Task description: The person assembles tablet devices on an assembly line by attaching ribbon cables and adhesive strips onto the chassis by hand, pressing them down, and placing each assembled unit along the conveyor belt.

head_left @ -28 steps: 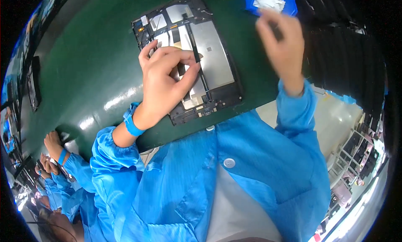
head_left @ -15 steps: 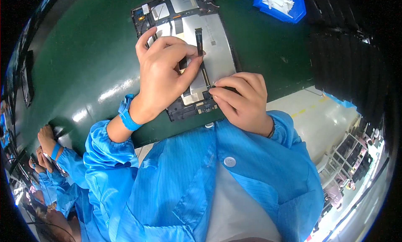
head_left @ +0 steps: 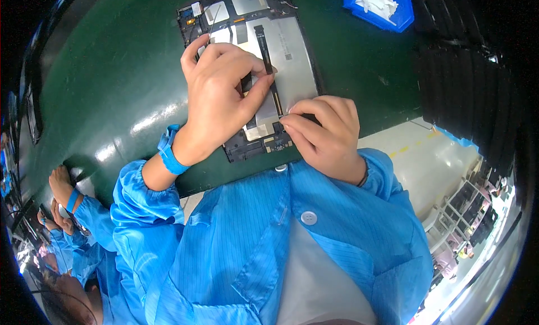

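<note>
Left hand [head_left: 222, 94] pinches the black strip [head_left: 265, 47] on the open tablet [head_left: 292, 55]; right hand [head_left: 325, 134] presses its lower edge. Back cover not on yet.

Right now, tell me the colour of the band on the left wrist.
Blue. The wristband shows best in the head view, just above the blue sleeve cuff.

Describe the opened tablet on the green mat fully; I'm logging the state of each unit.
The opened black-framed tablet lies flat, back cover off, on the green mat. Its inside shows a large silver metal plate, small circuit boards along the far edge and a dark flex strip running down the middle. The left hand rests on it, fingertips pinched at the strip; the right hand presses the near right edge. Much of its middle is hidden by the hands.
</note>
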The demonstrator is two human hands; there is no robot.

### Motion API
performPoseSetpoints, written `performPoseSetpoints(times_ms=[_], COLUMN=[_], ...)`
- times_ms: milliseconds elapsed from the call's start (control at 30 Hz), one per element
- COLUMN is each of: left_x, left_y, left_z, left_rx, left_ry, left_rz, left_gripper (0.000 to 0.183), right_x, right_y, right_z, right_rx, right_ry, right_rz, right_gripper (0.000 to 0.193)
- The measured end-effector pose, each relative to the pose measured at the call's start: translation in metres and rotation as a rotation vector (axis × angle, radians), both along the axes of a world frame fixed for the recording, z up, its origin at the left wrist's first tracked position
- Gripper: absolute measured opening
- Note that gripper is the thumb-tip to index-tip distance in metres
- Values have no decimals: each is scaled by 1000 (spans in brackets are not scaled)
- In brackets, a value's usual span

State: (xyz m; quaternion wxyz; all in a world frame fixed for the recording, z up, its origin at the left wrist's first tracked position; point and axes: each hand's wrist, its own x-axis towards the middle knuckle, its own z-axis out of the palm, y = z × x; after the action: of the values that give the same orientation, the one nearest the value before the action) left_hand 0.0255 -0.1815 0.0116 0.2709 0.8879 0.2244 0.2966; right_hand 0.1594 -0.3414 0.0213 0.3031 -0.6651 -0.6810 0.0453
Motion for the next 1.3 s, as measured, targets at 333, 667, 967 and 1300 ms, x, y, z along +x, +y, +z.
performPoseSetpoints(times_ms=[333,667,967,1300], left_x=[-1,4,4,-23], left_y=[-2,-2,-5,-15], left_z=[-3,-2,-5,1], left_rx=[40,48,69,55], left_ry=[77,82,84,81], left_rz=[20,18,54,279], left_gripper=[12,12,11,72], right_x=[-1,3,0,20], right_y=[0,-2,-9,35], right_z=[-5,-2,5,11], right_rx=[17,-11,-116,-280], right_ry=[-46,-52,-259,-175], right_rz=[-3,4,110,146], right_gripper=[19,17,22,52])
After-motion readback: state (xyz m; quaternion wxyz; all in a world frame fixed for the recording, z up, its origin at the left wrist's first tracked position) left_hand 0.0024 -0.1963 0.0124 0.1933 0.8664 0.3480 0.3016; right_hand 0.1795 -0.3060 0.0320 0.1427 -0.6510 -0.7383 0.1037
